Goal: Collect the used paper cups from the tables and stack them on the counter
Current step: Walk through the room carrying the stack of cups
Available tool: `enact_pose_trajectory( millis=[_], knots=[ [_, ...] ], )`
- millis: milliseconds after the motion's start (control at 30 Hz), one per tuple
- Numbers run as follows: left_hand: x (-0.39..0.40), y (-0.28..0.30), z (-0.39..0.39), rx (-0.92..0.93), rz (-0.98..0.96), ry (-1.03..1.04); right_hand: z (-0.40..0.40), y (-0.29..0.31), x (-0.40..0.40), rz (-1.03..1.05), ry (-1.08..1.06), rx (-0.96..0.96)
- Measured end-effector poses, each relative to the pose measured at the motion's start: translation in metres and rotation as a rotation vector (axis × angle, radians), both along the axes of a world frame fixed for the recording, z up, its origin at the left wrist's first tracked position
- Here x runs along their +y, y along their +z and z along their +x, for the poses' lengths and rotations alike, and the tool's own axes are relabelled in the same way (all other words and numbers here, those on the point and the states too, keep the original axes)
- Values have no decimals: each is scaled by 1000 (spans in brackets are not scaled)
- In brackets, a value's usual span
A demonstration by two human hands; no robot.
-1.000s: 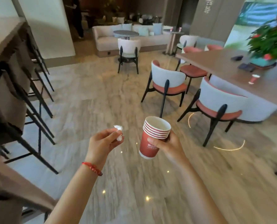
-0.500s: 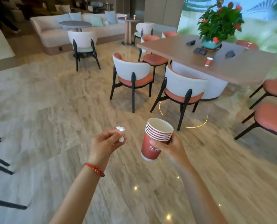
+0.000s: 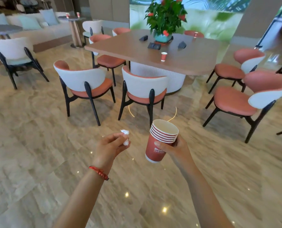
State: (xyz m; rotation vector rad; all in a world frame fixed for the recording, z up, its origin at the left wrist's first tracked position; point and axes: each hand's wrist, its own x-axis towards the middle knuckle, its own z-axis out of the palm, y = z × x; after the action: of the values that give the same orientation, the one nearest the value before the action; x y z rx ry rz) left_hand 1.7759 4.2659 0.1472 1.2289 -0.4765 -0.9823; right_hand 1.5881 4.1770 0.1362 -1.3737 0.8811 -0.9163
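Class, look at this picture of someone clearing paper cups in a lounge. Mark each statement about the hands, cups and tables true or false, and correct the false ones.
1. The right hand holds a nested stack of red paper cups. True.
2. The left hand is empty. False: it pinches a crumpled white paper scrap.
3. A single red paper cup stands on the large brown wooden table. True.
4. The potted plant with red flowers sits on the floor. False: it stands on the large table.
5. Two red cups stand on the small round pedestal table in the back. True.
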Motion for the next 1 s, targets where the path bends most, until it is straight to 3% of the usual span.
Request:
enact_pose_trajectory(
  millis=[267, 600, 767, 1000],
  knots=[
    [-136, 6, 18, -27, 59, -62, 7, 4, -120, -1, -80, 41],
    [-300, 1, 93, -44, 116, -157, 76, -7, -256, 15, -198, 47],
    [-379, 25, 127, -115, 137, -215, 107, 9, -322, 32, -231, 60],
    [-475, 22, 129, -85, 169, -300, 110, 4, -402, 52, -306, 65]
  ],
)
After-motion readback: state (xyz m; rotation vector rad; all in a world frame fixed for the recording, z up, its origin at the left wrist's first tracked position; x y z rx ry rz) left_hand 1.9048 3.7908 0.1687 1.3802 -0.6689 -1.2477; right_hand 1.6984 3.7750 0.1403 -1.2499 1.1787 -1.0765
